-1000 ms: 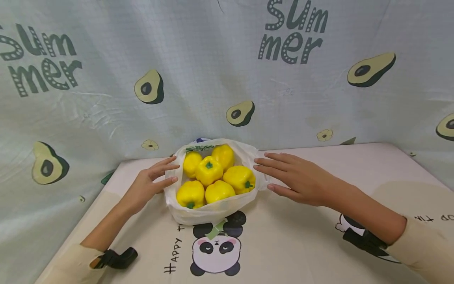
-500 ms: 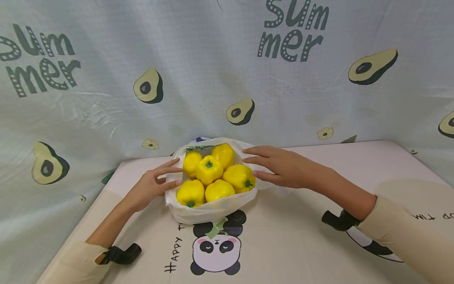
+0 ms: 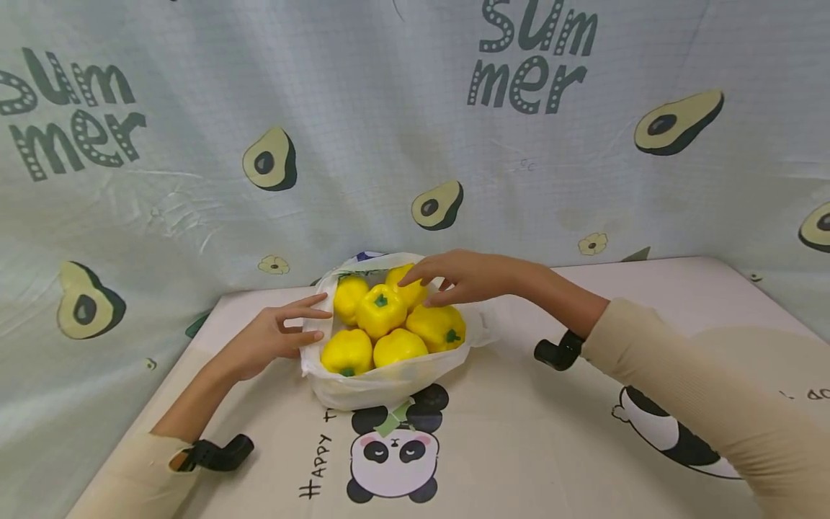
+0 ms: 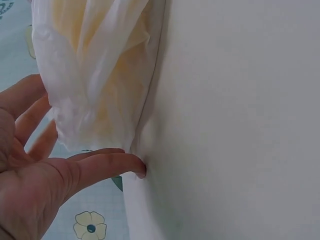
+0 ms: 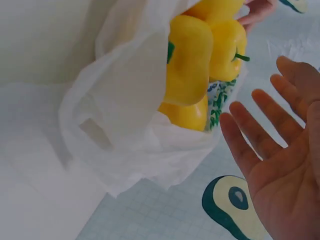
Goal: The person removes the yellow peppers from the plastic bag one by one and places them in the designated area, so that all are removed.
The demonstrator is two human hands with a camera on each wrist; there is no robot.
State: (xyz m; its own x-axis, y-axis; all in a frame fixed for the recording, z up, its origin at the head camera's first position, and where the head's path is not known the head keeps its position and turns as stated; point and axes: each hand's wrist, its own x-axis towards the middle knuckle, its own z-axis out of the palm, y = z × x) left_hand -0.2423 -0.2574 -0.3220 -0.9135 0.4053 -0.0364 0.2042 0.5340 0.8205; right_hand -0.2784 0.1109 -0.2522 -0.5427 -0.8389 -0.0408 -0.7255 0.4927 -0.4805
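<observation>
A white plastic bag (image 3: 369, 395) lies on the table with its mouth spread wide. Inside it are several yellow bell peppers (image 3: 381, 311), some with green stems showing. My left hand (image 3: 262, 342) is at the bag's left side with fingers extended; in the left wrist view, its fingers lie around the bag's outer wall (image 4: 75, 95). Over the right part of the mouth hovers my right hand (image 3: 470, 277), its slightly bent fingers partly covering the back pepper (image 3: 403, 277). In the right wrist view that hand (image 5: 280, 155) is spread, palm showing, with nothing in it.
Behind the bag hangs a pale curtain (image 3: 363, 130) printed with avocados and words. The table cover (image 3: 519, 432) shows a panda print (image 3: 395, 461) in front of the bag. A black wrist mount (image 3: 223, 454) is on the left wrist, another (image 3: 559, 351) on the right.
My right hand has moved left from beside the bag to above the peppers at its back right. The left hand stays at the left rim. Bag and peppers keep their place.
</observation>
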